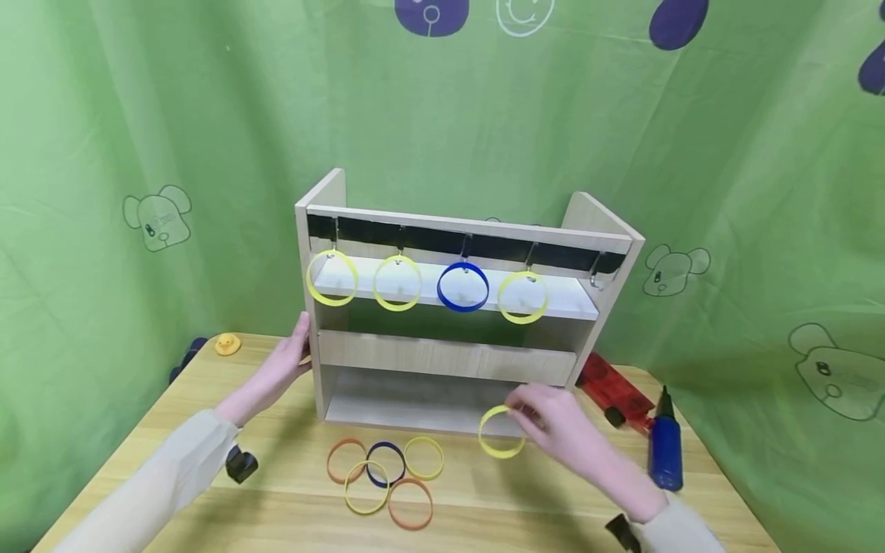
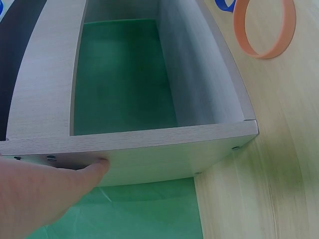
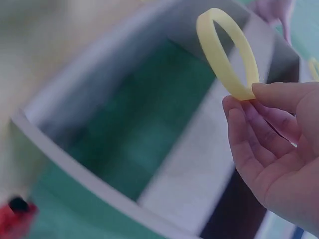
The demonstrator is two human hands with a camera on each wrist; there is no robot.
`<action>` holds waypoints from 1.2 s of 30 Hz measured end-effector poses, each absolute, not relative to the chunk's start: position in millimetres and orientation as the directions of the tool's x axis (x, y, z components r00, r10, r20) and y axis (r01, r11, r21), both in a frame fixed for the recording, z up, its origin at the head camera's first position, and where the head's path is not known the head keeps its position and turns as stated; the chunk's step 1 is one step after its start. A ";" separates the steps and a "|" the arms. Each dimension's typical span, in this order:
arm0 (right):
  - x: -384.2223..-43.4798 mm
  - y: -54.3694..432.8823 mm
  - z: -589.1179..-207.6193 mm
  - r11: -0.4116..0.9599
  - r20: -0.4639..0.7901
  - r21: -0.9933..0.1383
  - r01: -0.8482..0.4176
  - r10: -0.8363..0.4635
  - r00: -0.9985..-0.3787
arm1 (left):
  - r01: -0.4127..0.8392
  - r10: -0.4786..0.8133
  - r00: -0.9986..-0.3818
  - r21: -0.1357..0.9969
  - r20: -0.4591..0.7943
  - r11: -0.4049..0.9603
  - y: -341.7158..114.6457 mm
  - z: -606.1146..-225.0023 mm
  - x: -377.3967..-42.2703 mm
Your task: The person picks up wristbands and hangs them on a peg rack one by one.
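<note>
Plainly, right hand (image 1: 549, 421): pinched a yellow wristband (image 3: 214, 55); slackening fingertips could have dropped it.
Left hand (image 1: 282, 362): straight thumb touched the hook rack (image 1: 449, 357); pushing could have shifted it.

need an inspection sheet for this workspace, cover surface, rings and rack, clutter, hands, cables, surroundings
Surface: light wood-grain table.
Rack: wooden rack stands on the table; hanging rings on four hooks, from left yellow, yellow, blue, yellow; rightmost hook bare.
Loose rings: five on the table before the rack; two orange, two yellow, one blue; some overlap.
Clutter: yellow duck at back left; red toy and blue bottle-like object at right.
Left hand: touches the rack's left side panel.
Right hand: pinches a yellow ring.
Cables: nothing seen.
Surroundings: green curtain with printed cartoon animals.
</note>
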State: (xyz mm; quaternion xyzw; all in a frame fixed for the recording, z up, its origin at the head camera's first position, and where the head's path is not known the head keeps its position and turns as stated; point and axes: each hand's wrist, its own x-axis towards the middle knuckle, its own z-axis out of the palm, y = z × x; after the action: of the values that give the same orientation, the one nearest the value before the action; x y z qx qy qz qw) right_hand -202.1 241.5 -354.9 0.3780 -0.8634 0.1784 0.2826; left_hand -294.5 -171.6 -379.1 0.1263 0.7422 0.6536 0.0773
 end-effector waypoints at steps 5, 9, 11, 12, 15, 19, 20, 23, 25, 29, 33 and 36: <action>-199.4 258.2 -305.8 0.718 0.639 -0.050 -0.694 -0.511 -0.575 | 0.093 0.288 -0.956 0.990 0.059 0.103 -171.9 -381.5 -295.2; -197.1 269.0 -268.4 0.733 0.692 -0.002 -0.680 -0.490 -0.530 | 0.093 0.284 -0.957 0.990 0.059 0.109 -172.4 -381.9 -295.3; -195.2 273.6 -250.6 0.752 0.714 0.016 -0.659 -0.470 -0.519 | 0.093 0.283 -0.957 0.990 0.058 0.111 -172.4 -381.7 -295.3; -194.5 275.8 -242.4 0.759 0.726 0.021 -0.651 -0.459 -0.512 | 0.092 0.283 -0.957 0.990 0.057 0.111 -172.4 -381.5 -295.3; -194.4 282.5 -221.5 0.782 0.765 0.019 -0.623 -0.412 -0.494 | 0.088 0.285 -0.957 0.990 0.053 0.114 -172.2 -380.6 -295.2; -200.2 291.0 -203.3 0.812 0.809 -0.006 -0.583 -0.339 -0.480 | 0.083 0.283 -0.958 0.990 0.047 0.113 -172.2 -380.6 -295.1; -202.7 293.0 -200.7 0.819 0.814 -0.014 -0.574 -0.325 -0.482 | 0.081 0.281 -0.958 0.991 0.047 0.109 -172.4 -380.8 -295.3; -211.8 297.5 -197.1 0.833 0.810 -0.036 -0.552 -0.300 -0.505 | 0.083 0.279 -0.959 0.991 0.050 0.107 -172.8 -382.2 -296.1; -217.6 300.2 -198.3 0.842 0.793 -0.052 -0.538 -0.293 -0.534 | 0.086 0.280 -0.958 0.990 0.052 0.110 -172.9 -382.9 -296.5; -224.0 305.1 -205.4 0.853 0.757 -0.077 -0.516 -0.287 -0.587 | 0.086 0.282 -0.958 0.990 0.050 0.115 -172.3 -383.0 -296.6; -224.5 307.2 -210.5 0.860 0.744 -0.077 -0.505 -0.287 -0.603 | 0.086 0.282 -0.958 0.989 0.050 0.117 -172.3 -382.5 -296.2; -222.3 307.5 -212.1 0.867 0.739 -0.065 -0.494 -0.291 -0.607 | 0.088 0.281 -0.958 0.989 0.051 0.121 -171.7 -381.9 -296.5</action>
State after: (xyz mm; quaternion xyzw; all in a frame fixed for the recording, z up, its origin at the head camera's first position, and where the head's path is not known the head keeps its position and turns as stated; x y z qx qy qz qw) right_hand -222.3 307.5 -212.1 0.2214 -0.8867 0.1323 0.3838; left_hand -296.5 -171.7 -381.9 0.1238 0.7450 0.6513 0.0742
